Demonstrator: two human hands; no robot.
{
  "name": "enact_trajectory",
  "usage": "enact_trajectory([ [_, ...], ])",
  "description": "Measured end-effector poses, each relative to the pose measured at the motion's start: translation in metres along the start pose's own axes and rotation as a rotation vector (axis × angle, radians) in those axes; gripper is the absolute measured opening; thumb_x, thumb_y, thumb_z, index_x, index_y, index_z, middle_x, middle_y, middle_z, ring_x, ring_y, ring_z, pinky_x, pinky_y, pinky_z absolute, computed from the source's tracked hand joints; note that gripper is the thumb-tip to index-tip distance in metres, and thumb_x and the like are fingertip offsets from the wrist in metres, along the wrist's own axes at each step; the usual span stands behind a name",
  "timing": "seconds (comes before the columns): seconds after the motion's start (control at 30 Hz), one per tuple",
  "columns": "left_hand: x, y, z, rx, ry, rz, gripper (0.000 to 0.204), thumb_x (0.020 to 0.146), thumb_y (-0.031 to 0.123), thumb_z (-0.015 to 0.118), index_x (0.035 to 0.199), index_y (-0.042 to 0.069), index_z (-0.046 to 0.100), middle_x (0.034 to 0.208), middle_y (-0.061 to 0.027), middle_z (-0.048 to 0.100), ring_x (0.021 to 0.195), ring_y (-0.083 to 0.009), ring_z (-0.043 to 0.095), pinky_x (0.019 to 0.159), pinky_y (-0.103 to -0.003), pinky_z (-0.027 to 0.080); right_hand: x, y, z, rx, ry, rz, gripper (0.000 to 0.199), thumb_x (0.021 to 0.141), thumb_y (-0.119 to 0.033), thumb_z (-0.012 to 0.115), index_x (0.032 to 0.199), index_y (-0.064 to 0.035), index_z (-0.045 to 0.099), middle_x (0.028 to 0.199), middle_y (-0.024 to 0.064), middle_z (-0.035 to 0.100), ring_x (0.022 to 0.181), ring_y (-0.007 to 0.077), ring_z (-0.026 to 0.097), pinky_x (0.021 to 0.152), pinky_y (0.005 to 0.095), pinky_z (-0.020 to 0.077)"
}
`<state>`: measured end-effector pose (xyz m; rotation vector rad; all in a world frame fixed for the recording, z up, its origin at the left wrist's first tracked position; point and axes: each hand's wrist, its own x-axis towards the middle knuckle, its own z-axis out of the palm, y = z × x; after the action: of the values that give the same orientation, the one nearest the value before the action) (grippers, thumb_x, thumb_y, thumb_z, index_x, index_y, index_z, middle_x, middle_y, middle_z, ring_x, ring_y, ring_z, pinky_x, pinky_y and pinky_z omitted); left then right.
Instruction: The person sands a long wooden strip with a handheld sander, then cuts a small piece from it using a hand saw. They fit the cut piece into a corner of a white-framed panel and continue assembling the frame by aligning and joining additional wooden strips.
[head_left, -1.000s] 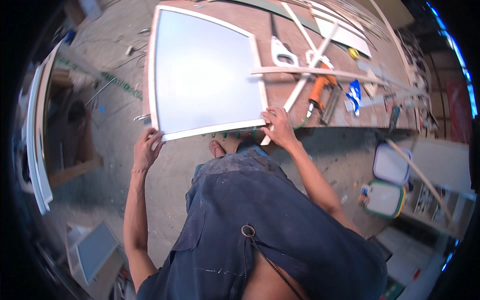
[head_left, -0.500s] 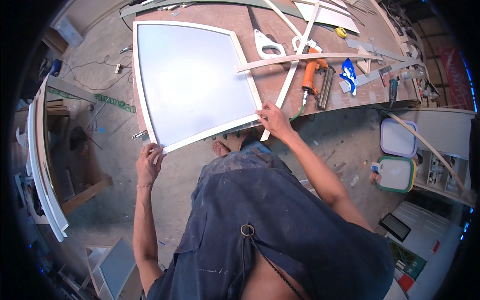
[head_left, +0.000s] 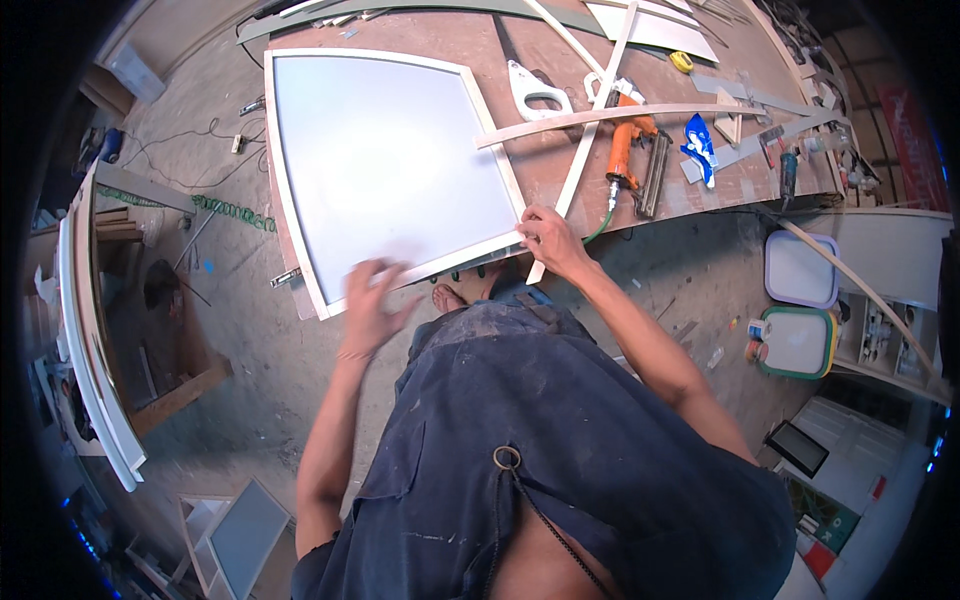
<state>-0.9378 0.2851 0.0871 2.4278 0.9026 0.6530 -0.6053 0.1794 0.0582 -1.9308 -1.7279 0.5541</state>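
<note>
A wooden frame (head_left: 287, 190) with a pale, frosted-looking panel (head_left: 390, 170) lies on the workbench; its far edge is curved. My right hand (head_left: 550, 242) pinches the frame's near right corner between thumb and fingers. Beside the near edge, left of its middle, is my left hand (head_left: 374, 308), fingers apart and partly smeared by motion, holding nothing that I can see. A thin curved wooden strip (head_left: 600, 117) rests with one end over the frame's right side. It crosses a straight strip (head_left: 590, 150) whose near end sticks out past the bench edge.
Right of the frame lie an orange nail gun (head_left: 625, 150) with a green hose, a white-handled saw (head_left: 540, 98), a blue packet (head_left: 698, 150) and a yellow tape measure (head_left: 681, 62). A wooden cabinet (head_left: 180, 395) stands at left; cords (head_left: 190, 135) trail over the floor.
My left hand has let go of the frame's near left corner and moved right along the near edge. The right hand stays at its corner.
</note>
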Motion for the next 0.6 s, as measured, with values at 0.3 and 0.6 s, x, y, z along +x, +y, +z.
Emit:
enact_trajectory([
  [0.3,0.079,0.042,0.138,-0.234,-0.182,0.186,0.033,0.083,0.011,0.071,0.115,0.004,0.066,0.106,-0.0159,0.066,0.097,-0.0365,0.060,0.085,-0.043,0.051,-0.003,0.006,0.006,0.197,0.042,0.099,0.023,0.076,-0.001,0.072,0.099,-0.0045,0.074,0.102,0.0103,0.060,0.102,0.0321,0.061,0.089,0.0412,0.0499],
  [0.6,0.069,0.030,0.135,-0.194,-0.121,0.232,0.033,0.082,0.007,0.069,0.115,0.003,0.066,0.104,-0.0165,0.066,0.097,-0.0367,0.061,0.085,-0.044,0.050,0.004,-0.010,0.013,0.206,-0.041,0.189,0.024,0.076,-0.010,0.076,0.099,-0.0107,0.076,0.104,0.0070,0.061,0.103,0.0295,0.062,0.090,0.0415,0.0491],
])
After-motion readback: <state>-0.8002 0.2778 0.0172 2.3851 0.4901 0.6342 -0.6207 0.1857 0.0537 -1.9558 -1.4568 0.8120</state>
